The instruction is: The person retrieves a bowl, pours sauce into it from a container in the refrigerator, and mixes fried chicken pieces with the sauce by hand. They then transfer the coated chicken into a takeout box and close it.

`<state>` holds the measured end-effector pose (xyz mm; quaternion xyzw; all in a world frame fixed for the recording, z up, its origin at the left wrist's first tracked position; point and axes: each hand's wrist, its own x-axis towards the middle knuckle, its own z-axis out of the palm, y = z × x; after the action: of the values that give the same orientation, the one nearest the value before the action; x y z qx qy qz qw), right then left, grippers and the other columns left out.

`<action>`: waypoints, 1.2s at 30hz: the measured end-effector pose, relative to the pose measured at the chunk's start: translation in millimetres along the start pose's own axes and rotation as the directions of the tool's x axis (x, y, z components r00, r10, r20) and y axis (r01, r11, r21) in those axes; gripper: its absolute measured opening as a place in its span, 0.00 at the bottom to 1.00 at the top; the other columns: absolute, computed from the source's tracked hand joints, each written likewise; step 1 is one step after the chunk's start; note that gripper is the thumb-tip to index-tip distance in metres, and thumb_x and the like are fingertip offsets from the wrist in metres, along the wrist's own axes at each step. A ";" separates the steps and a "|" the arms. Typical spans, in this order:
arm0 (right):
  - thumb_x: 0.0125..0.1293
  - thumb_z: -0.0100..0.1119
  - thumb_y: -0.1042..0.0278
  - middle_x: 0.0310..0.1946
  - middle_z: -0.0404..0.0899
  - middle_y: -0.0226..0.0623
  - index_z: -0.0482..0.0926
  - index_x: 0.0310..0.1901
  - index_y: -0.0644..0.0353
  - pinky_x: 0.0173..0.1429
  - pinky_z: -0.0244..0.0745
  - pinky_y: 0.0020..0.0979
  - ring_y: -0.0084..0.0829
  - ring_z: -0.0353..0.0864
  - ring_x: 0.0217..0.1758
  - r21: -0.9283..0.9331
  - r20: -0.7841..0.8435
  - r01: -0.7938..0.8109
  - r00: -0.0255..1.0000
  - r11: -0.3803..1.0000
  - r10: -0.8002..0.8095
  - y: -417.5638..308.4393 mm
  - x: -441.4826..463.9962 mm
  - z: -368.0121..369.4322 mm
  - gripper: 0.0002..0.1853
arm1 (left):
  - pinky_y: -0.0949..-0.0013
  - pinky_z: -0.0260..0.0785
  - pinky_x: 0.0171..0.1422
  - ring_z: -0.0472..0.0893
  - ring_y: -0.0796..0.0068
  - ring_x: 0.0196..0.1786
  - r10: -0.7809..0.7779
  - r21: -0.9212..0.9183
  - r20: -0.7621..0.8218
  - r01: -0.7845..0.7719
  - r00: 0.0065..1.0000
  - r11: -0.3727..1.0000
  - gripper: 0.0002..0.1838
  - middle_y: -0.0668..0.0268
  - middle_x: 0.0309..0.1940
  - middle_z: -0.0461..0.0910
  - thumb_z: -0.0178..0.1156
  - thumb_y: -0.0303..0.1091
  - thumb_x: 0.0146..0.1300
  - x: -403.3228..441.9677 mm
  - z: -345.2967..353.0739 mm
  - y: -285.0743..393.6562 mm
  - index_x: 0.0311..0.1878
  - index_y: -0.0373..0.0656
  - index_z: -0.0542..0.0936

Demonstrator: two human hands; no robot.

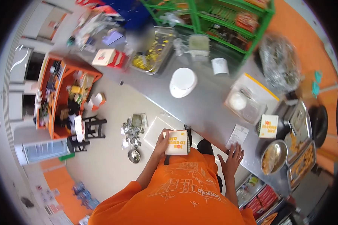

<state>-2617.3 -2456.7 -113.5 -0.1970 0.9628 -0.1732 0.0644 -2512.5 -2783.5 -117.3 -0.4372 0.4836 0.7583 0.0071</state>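
Note:
In the head view, my left hand (160, 145) grips a small white food box (176, 143) with orange and yellow lettering, held in front of my body. My right hand (232, 159) has its fingers apart at the table's edge. Its fingertips reach the lower end of a printed receipt (238, 135) lying on the steel table (210, 108); whether they press on it I cannot tell. A second lettered box (269, 126) sits just right of the receipt. Beyond that is a steel bowl (274, 157) with food in it.
Trays of fried pieces (302, 165) stand at the right. A white scale (183, 82), a paper roll (219, 66), an open carton (251, 97) and a tray with yellow bits (154, 48) are on the table. A green rack (229, 22) rises behind. Bags and a bowl (134, 156) lie on the floor.

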 end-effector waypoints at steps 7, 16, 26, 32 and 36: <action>0.58 0.62 0.80 0.54 0.79 0.44 0.79 0.49 0.63 0.71 0.63 0.51 0.44 0.75 0.63 -0.096 -0.090 0.319 0.941 0.943 -0.328 18.2 -9.6 14.6 0.16 | 0.48 0.80 0.55 0.83 0.56 0.54 0.073 -0.492 -0.162 -0.144 0.984 0.859 0.38 0.53 0.55 0.78 0.36 0.67 0.74 -19.2 -91.2 -42.9 0.69 0.41 0.64; 0.52 0.61 0.85 0.41 0.71 0.44 0.82 0.40 0.63 0.55 0.69 0.44 0.45 0.73 0.48 0.328 -0.500 0.453 0.828 0.829 -0.254 -176.0 95.7 -12.3 0.13 | 0.28 0.71 0.62 0.79 0.41 0.59 0.179 -0.661 -0.407 -0.424 0.896 0.620 0.43 0.47 0.59 0.77 0.35 0.71 0.71 -66.8 -222.6 -70.3 0.69 0.39 0.64; 0.47 0.64 0.84 0.23 0.69 0.35 0.84 0.38 0.60 0.44 0.71 0.35 0.34 0.74 0.30 0.652 -0.140 0.456 0.857 0.606 -0.495 -414.0 141.6 38.1 0.14 | 0.62 0.83 0.48 0.86 0.65 0.48 0.114 -0.544 -0.668 -0.587 0.735 0.599 0.35 0.57 0.52 0.79 0.43 0.63 0.75 -66.5 -332.5 4.9 0.66 0.39 0.62; 0.48 0.65 0.81 0.30 0.83 0.40 0.86 0.39 0.58 0.38 0.75 0.34 0.37 0.79 0.30 0.641 -0.213 0.666 0.632 0.382 -0.745 -530.5 202.9 76.2 0.14 | 0.64 0.82 0.47 0.85 0.67 0.46 0.147 -0.419 -0.735 -0.614 0.662 0.669 0.32 0.57 0.52 0.78 0.46 0.60 0.76 28.9 -402.8 101.6 0.68 0.42 0.63; 0.46 0.68 0.82 0.34 0.85 0.42 0.86 0.39 0.60 0.44 0.79 0.35 0.40 0.86 0.36 0.693 -0.221 0.660 0.578 0.291 -0.786 -596.0 256.2 97.6 0.15 | 0.67 0.80 0.45 0.81 0.74 0.46 0.213 -0.369 -0.699 -0.599 0.683 0.711 0.24 0.62 0.41 0.78 0.48 0.57 0.76 116.1 -441.7 223.8 0.53 0.42 0.69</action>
<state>-2619.9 -3103.7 -4.8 -0.5819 0.6082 -0.5246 0.1276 -2391.4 -3277.1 -98.6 -0.5122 0.2968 0.6632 -0.4579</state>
